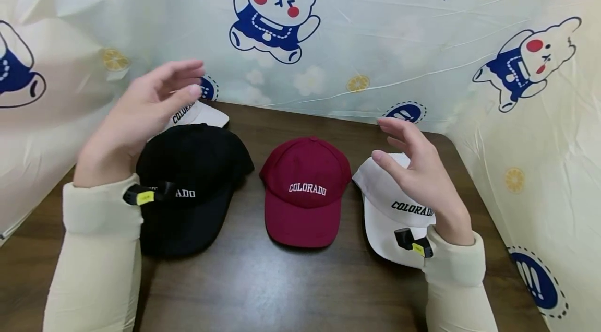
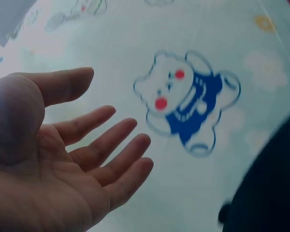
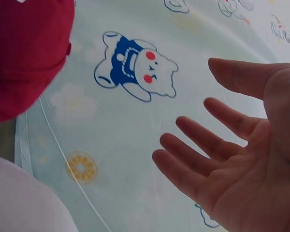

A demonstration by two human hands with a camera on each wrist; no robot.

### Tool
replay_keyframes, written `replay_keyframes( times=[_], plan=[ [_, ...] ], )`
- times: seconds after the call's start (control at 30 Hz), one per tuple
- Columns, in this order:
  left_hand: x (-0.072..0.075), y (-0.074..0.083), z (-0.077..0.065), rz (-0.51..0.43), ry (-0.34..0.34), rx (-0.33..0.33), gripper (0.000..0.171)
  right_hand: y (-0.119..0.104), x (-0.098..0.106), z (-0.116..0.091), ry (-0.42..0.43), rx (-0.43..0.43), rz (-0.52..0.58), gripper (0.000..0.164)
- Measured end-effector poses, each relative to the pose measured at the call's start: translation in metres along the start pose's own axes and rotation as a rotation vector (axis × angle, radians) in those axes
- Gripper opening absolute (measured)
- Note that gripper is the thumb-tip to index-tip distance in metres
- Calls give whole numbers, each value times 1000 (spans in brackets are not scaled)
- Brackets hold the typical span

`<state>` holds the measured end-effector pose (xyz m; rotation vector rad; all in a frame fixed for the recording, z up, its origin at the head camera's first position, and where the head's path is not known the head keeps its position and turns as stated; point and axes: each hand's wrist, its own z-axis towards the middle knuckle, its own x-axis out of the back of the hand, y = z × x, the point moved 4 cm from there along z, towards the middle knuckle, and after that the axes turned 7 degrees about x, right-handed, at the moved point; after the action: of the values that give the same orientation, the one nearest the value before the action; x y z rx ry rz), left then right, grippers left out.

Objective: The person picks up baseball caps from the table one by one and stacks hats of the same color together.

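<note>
In the head view my left hand (image 1: pixel 147 107) hovers above a black cap (image 1: pixel 188 159), palm turned inward, fingers relaxed with nothing in them. Behind the black cap a white cap (image 1: pixel 211 114) peeks out, mostly hidden. My right hand (image 1: pixel 420 170) hangs over another white cap (image 1: pixel 382 217) with dark COLORADO lettering, covering part of it. Between the two hands a dark red cap (image 1: pixel 307 191) with white lettering rests on the table, brim toward me. Both wrist views show loosely spread fingers holding nothing; the red cap (image 3: pixel 29 53) appears at the right wrist view's upper left.
The caps sit on a dark brown wooden table (image 1: pixel 281 290). A pale printed sheet (image 1: pixel 357 34) with cartoon bears rises behind the table and along both sides. Each sleeve cuff carries a small black strap with a yellow tag.
</note>
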<state>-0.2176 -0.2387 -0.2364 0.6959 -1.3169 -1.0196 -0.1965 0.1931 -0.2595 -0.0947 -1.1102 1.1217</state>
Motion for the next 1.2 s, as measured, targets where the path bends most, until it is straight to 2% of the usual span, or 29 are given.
replay_keyframes(
  times=[0.2, 0.33, 0.43, 0.63, 0.7, 0.73, 0.8, 0.9, 0.97, 1.03, 1.2],
  plan=[
    [43, -49, 9, -134, 111, 115, 49, -9, -12, 2, -3, 24, 35, 61],
    [62, -85, 12, -363, 145, 175, 50, -32, -17, 6, -22, 8, 71, 59],
    [71, -104, 11, -484, 166, 210, 51, -39, -24, 8, -43, -6, 116, 59],
    [86, -135, 7, -529, 239, 328, 61, -14, -45, 5, -94, -40, 210, 65],
    [91, -144, 4, -534, 257, 369, 65, -13, -49, 4, -113, -62, 219, 66],
    [94, -148, 3, -532, 268, 390, 66, -14, -51, 4, -121, -72, 219, 66],
    [100, -154, -1, -470, 278, 438, 67, -18, -53, 5, -134, -89, 225, 66],
    [107, -164, -5, -291, 265, 513, 71, -28, -56, 6, -145, -94, 228, 65],
    [108, -170, -6, -162, 229, 552, 75, -35, -57, 8, -150, -84, 235, 65],
    [108, -177, -6, -75, 191, 578, 78, -38, -60, 8, -154, -70, 240, 64],
    [103, -194, 0, -8, 119, 589, 89, -27, -74, 6, -183, -45, 223, 68]
  ],
)
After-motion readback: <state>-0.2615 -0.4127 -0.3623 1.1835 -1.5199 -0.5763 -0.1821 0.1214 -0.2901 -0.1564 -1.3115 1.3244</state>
